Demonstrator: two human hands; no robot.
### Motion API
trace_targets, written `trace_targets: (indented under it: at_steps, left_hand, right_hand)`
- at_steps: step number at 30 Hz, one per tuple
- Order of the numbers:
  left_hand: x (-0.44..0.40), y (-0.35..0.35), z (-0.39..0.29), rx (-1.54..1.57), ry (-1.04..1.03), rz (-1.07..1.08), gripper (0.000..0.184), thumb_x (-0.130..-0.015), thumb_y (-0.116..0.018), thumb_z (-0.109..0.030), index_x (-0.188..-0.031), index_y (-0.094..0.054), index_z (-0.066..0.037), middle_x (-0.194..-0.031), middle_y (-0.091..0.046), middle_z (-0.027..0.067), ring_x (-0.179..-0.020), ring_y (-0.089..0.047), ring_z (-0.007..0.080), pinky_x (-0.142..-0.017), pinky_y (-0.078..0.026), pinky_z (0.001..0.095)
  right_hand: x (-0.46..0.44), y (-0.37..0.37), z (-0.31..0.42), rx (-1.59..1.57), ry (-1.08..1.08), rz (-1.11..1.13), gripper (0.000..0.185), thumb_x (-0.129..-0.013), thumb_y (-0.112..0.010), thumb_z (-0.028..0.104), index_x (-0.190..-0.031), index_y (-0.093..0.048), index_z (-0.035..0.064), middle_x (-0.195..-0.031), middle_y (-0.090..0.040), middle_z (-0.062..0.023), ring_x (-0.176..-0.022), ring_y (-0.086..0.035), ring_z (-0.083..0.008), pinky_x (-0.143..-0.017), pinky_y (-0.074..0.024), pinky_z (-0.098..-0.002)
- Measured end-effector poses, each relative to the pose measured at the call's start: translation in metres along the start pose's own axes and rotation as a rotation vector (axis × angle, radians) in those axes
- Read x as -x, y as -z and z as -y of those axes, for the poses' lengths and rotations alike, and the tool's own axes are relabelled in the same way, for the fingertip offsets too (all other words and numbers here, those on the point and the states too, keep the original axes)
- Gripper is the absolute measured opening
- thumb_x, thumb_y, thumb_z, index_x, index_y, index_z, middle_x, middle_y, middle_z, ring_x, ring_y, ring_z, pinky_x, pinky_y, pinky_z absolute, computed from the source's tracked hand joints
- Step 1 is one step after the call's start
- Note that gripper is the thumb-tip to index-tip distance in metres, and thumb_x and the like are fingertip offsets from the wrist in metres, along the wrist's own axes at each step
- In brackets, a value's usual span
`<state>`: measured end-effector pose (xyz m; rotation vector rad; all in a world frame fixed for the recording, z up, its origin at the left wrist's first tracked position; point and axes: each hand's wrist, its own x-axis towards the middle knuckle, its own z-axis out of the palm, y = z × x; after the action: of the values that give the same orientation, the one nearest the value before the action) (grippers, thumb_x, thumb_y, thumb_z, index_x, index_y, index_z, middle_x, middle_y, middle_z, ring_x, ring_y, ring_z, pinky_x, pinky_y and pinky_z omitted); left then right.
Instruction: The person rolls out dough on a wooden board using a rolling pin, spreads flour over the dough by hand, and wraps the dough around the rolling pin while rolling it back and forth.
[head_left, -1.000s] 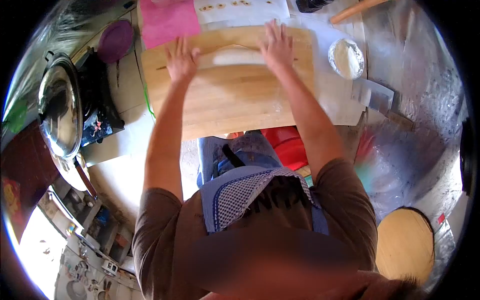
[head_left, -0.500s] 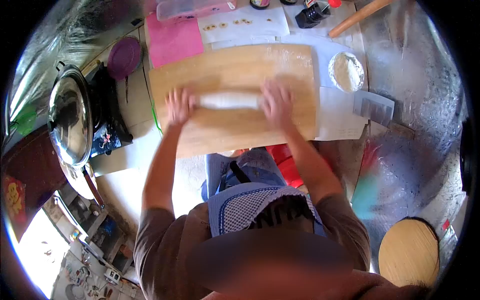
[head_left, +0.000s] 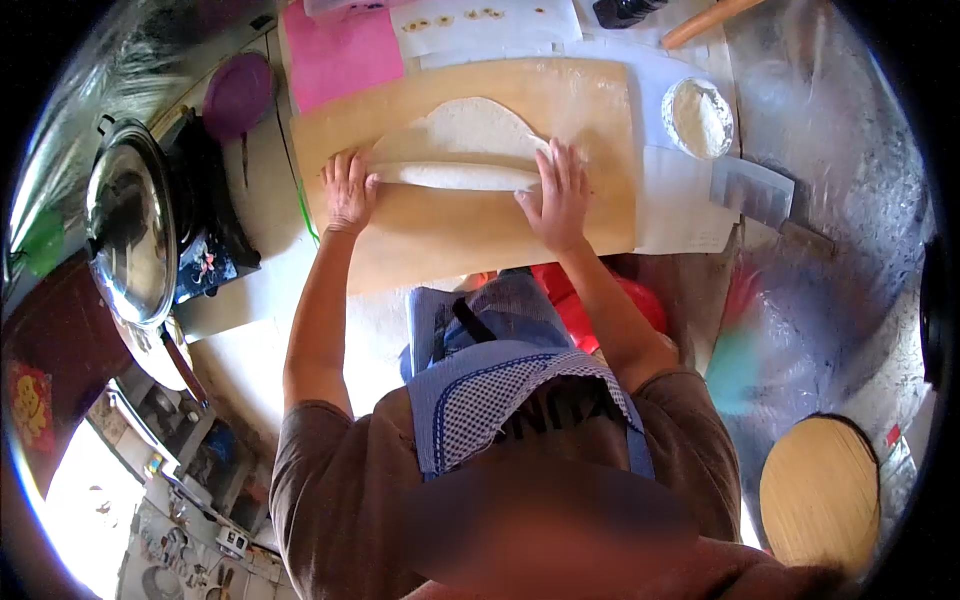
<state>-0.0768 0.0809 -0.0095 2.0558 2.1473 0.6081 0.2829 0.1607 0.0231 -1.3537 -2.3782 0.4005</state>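
A pale, thin sheet of dough (head_left: pixel 465 125) lies partly spread on the wooden board (head_left: pixel 450 235). Along its near edge runs a long white roll (head_left: pixel 455 177), which looks like dough wound round a rolling pin; no bare pin shows. My left hand (head_left: pixel 349 190) rests at the roll's left end, fingers stretched forward and slightly apart, thumb against the roll. At the right end lies my right hand (head_left: pixel 560 195), fingers extended and thumb spread toward me. Both palms face down, and the roll's ends are hidden by the hands.
Right of the board stand a bowl of white flour (head_left: pixel 697 118) and a wide metal scraper or blade (head_left: pixel 752 193). A lidded metal pot (head_left: pixel 132 220) is at left, near a purple round object (head_left: pixel 238 95). A wooden stick (head_left: pixel 710 22) lies at the back right.
The hands and roll were blurred by motion and are now sharp. A wide dough sheet now lies spread beyond the roll. The whole view has shifted slightly.
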Motion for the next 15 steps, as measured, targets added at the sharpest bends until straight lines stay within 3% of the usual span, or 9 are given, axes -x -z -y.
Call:
trace_targets:
  at_steps: [4, 5, 10, 12, 13, 15]
  left_hand:
    - [0.054, 0.013, -0.008, 0.113, 0.039, -0.036, 0.053, -0.095, -0.053, -0.04, -0.136, -0.05, -0.007, -0.129, -0.051, 0.0171, -0.117, -0.047, 0.0388, -0.101, -0.035, 0.0529]
    - [0.067, 0.018, -0.01, 0.092, 0.028, -0.015, 0.052, -0.094, -0.055, -0.04, -0.134, -0.051, -0.006, -0.128, -0.051, 0.0177, -0.116, -0.048, 0.0386, -0.1, -0.036, 0.0523]
    - [0.123, 0.025, -0.021, 0.056, 0.028, 0.032, 0.053, -0.09, -0.061, -0.041, -0.131, -0.053, -0.007, -0.125, -0.053, 0.0152, -0.116, -0.049, 0.0355, -0.1, -0.035, 0.0523]
    - [0.135, 0.027, -0.024, 0.039, -0.013, 0.118, 0.054, -0.086, -0.066, -0.04, -0.129, -0.055, -0.009, -0.123, -0.053, 0.0127, -0.116, -0.05, 0.0327, -0.101, -0.034, 0.0522]
    - [0.136, 0.027, -0.026, 0.044, -0.015, 0.084, 0.052, -0.083, -0.07, -0.037, -0.126, -0.056, -0.011, -0.119, -0.055, 0.0105, -0.114, -0.051, 0.0308, -0.099, -0.035, 0.0507]
    - [0.135, 0.022, -0.02, 0.058, -0.01, 0.096, 0.05, -0.082, -0.07, -0.036, -0.124, -0.057, -0.011, -0.117, -0.056, 0.0103, -0.113, -0.052, 0.031, -0.098, -0.036, 0.05]
  right_hand:
    - [0.05, 0.009, 0.021, 0.022, 0.057, 0.131, 0.066, -0.084, -0.068, 0.036, -0.14, -0.05, 0.0066, -0.153, -0.039, -0.0148, -0.144, -0.03, -0.0392, -0.114, -0.0219, -0.0609]
    - [0.062, 0.012, 0.028, 0.053, 0.022, 0.183, 0.065, -0.085, -0.067, 0.034, -0.141, -0.049, 0.0076, -0.153, -0.04, -0.0106, -0.145, -0.031, -0.0336, -0.115, -0.0196, -0.0609]
    - [0.106, 0.014, 0.036, 0.008, 0.039, 0.252, 0.057, -0.088, -0.065, 0.031, -0.139, -0.052, 0.0107, -0.151, -0.043, -0.0064, -0.144, -0.034, -0.0274, -0.116, -0.0173, -0.0627]
    - [0.103, 0.015, 0.033, -0.112, 0.055, 0.261, 0.051, -0.087, -0.067, 0.025, -0.135, -0.055, 0.0112, -0.146, -0.049, -0.0068, -0.139, -0.041, -0.0293, -0.117, -0.0188, -0.0599]
    - [0.083, 0.011, 0.027, -0.117, 0.111, 0.126, 0.048, -0.086, -0.068, 0.019, -0.132, -0.057, 0.011, -0.14, -0.055, -0.0093, -0.131, -0.048, -0.0318, -0.115, -0.0271, -0.0548]
    - [0.026, -0.012, 0.014, -0.273, -0.002, -0.063, 0.047, -0.084, -0.07, 0.015, -0.129, -0.059, 0.0101, -0.135, -0.058, -0.0122, -0.125, -0.051, -0.0339, -0.108, -0.0363, -0.0501]
